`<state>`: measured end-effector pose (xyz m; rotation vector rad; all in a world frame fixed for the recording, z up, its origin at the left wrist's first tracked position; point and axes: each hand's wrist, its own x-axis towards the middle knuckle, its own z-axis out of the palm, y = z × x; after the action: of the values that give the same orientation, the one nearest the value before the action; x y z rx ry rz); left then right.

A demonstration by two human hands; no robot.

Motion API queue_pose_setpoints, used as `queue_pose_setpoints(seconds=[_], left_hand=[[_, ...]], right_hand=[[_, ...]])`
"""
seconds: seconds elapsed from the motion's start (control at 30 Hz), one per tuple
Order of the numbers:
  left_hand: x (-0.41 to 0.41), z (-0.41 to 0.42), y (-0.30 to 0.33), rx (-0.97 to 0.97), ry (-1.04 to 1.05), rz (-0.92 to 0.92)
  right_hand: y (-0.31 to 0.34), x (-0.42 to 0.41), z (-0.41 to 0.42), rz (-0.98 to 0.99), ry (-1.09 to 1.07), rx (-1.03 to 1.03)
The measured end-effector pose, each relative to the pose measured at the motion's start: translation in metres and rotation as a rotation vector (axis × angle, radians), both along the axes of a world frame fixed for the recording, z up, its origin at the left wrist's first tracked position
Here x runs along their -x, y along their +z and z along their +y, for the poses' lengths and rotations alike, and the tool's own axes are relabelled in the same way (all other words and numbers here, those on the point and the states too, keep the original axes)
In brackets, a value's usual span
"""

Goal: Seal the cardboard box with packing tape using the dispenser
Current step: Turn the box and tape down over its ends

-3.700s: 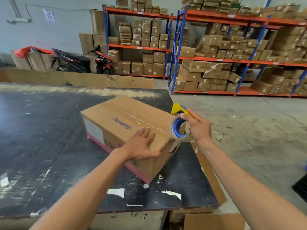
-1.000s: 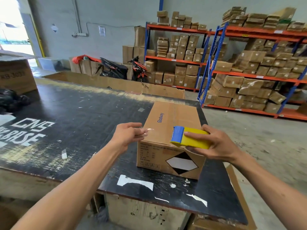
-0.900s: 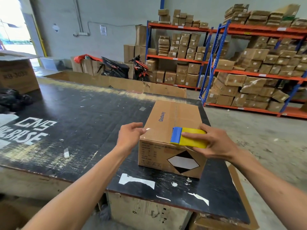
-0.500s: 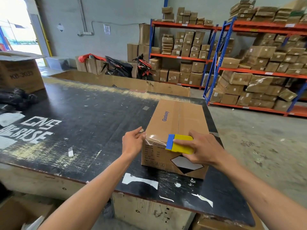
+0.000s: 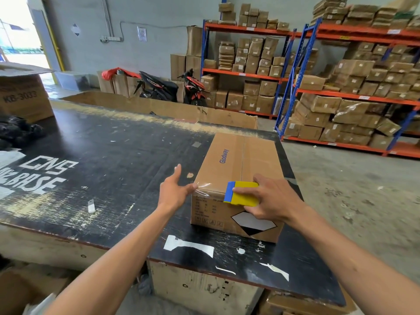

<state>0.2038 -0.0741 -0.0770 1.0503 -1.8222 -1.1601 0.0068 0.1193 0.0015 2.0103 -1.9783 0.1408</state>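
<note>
A brown cardboard box [image 5: 238, 164] with "Glodway" printed on top lies on the black table [image 5: 109, 155], near its right front corner. My right hand [image 5: 270, 198] grips the yellow and blue tape dispenser [image 5: 241, 193] against the box's near top edge. A strip of clear tape [image 5: 203, 187] runs left from the dispenser along that edge to the near left corner. My left hand [image 5: 175, 189] is beside that corner, fingers spread, fingertips touching the tape end there.
An open brown box [image 5: 22, 94] and black plastic bags [image 5: 18, 130] sit at the table's far left. Flat cardboard sheets [image 5: 159, 108] line the far edge. Racks of boxes [image 5: 341, 87] and parked motorbikes [image 5: 172, 87] stand behind. Concrete floor lies to the right.
The box has been turned end-on to me. My right hand has brought the dispenser down onto the near top edge, and my left hand has pressed the tape end onto the left corner and opened.
</note>
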Motion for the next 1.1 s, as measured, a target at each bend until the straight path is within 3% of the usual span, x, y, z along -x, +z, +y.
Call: queue_pose_setpoints(seconds=[0.1,0.13,0.27,0.33,0.4,0.6,0.83,1.1], left_hand=[[-0.010,-0.009,0.000,0.112,-0.212,-0.048],[-0.014,-0.012,-0.002,0.240,-0.264,-0.103],[-0.008,-0.020,0.003,1.114,-0.324,-0.377],[0.010,-0.014,0.013,1.333,-0.436,-0.444],[0.027,-0.015,0.017,1.429,-0.570,-0.533],[0.056,-0.039,0.009,1.431,-0.776,-0.764],[0.059,-0.044,-0.005,1.238,-0.835,-0.729],[0.058,-0.048,-0.012,1.158,-0.790,-0.700]], right_hand=[[0.001,-0.001,0.000,-0.015,-0.012,-0.010],[0.002,-0.002,0.000,-0.016,-0.016,-0.012],[0.001,-0.001,0.000,-0.027,-0.022,-0.001],[0.001,-0.001,0.000,-0.013,-0.017,0.002],[0.001,-0.003,0.000,0.003,-0.017,-0.018],[0.001,-0.003,-0.004,0.040,-0.023,-0.040],[0.001,-0.001,-0.009,0.052,-0.022,-0.061],[0.011,0.005,-0.004,0.096,-0.020,-0.147]])
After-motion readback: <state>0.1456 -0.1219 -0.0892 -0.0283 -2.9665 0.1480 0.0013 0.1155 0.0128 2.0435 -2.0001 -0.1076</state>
